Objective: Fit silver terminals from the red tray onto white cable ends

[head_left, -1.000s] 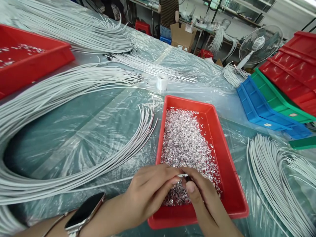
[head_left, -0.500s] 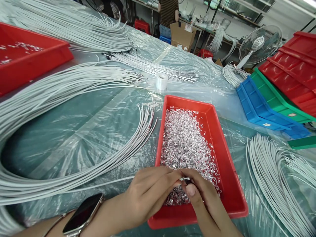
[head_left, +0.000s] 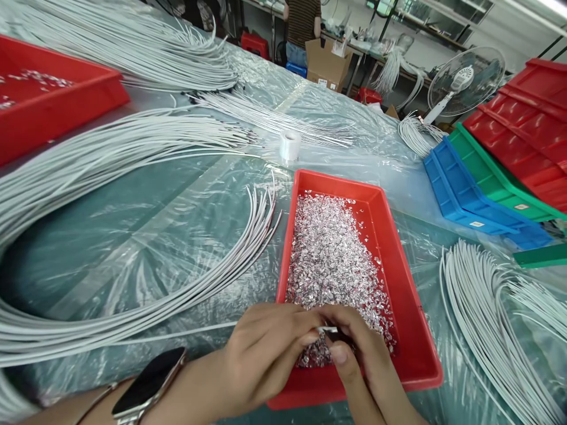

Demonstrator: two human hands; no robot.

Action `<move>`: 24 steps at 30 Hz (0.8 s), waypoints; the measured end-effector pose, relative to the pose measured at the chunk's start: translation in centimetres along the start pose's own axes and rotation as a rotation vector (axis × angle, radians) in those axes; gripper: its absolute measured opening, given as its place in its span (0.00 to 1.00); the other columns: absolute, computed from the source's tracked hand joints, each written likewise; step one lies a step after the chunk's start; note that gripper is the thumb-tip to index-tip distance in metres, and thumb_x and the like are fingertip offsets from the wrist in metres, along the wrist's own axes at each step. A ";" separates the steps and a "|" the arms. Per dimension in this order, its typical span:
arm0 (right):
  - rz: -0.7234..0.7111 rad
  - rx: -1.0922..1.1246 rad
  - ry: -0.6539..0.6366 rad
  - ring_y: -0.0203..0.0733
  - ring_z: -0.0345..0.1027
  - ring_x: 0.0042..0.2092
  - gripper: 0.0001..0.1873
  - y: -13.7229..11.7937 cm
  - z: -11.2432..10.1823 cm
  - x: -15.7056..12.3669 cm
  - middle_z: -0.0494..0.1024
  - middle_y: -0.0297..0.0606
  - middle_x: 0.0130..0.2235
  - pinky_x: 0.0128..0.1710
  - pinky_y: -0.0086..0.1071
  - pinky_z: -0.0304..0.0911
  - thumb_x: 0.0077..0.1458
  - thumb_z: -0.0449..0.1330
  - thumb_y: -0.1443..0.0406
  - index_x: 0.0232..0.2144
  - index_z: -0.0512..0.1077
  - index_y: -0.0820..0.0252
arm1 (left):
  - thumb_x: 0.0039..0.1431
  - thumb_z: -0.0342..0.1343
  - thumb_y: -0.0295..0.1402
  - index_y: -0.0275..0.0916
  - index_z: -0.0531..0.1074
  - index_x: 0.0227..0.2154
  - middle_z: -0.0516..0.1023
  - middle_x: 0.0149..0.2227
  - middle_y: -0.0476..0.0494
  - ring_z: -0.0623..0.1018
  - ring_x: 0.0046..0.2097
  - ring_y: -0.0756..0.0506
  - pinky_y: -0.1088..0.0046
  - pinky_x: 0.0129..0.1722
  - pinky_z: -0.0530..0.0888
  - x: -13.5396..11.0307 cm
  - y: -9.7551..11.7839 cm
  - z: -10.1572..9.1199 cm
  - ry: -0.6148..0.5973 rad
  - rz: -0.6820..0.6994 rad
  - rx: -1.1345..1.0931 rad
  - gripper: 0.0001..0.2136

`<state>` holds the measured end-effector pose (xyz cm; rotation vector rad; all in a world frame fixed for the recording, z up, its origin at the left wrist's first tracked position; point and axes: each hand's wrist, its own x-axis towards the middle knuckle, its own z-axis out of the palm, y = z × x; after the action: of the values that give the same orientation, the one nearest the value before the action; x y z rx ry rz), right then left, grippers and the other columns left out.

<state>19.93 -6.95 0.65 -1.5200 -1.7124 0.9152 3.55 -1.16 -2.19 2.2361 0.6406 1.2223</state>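
My left hand [head_left: 266, 348] is closed around a white cable [head_left: 177, 334] that runs in from the left, its thumb and fingers pinching it near the end. Just beyond those fingertips, a short stretch of the cable reaches across to my right hand [head_left: 370, 354]. That hand is curled, thumb against fingers, at the cable's tip; a dark spot shows there, but what it grips is mostly hidden. Both hands are over the near end of a red tray [head_left: 410, 295] holding a heap of small shiny metal pieces [head_left: 332, 254].
Bundles of white cables lie at left [head_left: 199, 289] and right [head_left: 491, 319]. A roll of clear tape [head_left: 290, 146] stands behind the tray. Stacked blue, green and red bins [head_left: 522, 136] rise at right, another red tray [head_left: 66, 112] at left. A person [head_left: 302, 26] stands far back.
My hands have shifted slightly left and down, and their fingertips are a little farther apart. More of the white cable shows between them.
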 end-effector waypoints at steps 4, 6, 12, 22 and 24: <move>0.075 -0.002 0.022 0.43 0.71 0.45 0.13 0.8 0.3 0.5 0.77 0.37 0.43 0.43 0.36 0.67 0.63 0.48 0.62 0.48 0.66 0.50 | 0.66 0.42 0.26 0.39 0.64 0.38 0.76 0.27 0.48 0.75 0.27 0.52 0.80 0.27 0.73 0.2 0.6 -1.0 0.010 -0.096 0.010 0.07; 0.073 0.045 0.050 0.41 0.71 0.43 0.12 1.2 0.3 0.8 0.77 0.36 0.43 0.40 0.34 0.68 0.62 0.51 0.63 0.48 0.65 0.49 | 0.67 0.42 0.26 0.39 0.65 0.37 0.76 0.28 0.48 0.76 0.27 0.52 0.80 0.28 0.73 0.4 0.6 -1.1 0.028 -0.101 0.010 0.07; -0.073 0.056 0.198 0.33 0.68 0.29 0.19 1.0 -0.8 0.1 0.76 0.29 0.36 0.26 0.25 0.65 0.54 0.60 0.67 0.47 0.66 0.43 | 0.67 0.42 0.24 0.35 0.66 0.37 0.77 0.29 0.45 0.76 0.27 0.51 0.78 0.27 0.72 0.8 0.0 -0.2 -0.015 -0.021 0.020 0.08; -0.266 -0.173 0.176 0.30 0.66 0.24 0.14 0.3 -2.2 0.5 0.78 0.26 0.29 0.24 0.23 0.63 0.53 0.58 0.74 0.39 0.69 0.51 | 0.65 0.43 0.20 0.31 0.67 0.38 0.77 0.26 0.42 0.76 0.26 0.49 0.75 0.23 0.72 0.9 -0.5 0.0 -0.034 0.137 0.181 0.08; -0.255 -0.183 0.139 0.30 0.67 0.25 0.13 0.3 -2.5 0.5 0.78 0.26 0.29 0.25 0.23 0.63 0.52 0.59 0.74 0.38 0.69 0.52 | 0.65 0.43 0.20 0.31 0.67 0.38 0.77 0.25 0.43 0.76 0.25 0.49 0.75 0.22 0.72 1.0 -0.5 -0.1 -0.048 0.163 0.202 0.08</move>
<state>22.15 -6.24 1.81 -1.4004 -1.8751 0.5226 3.91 -0.17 -1.83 2.5205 0.5958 1.2240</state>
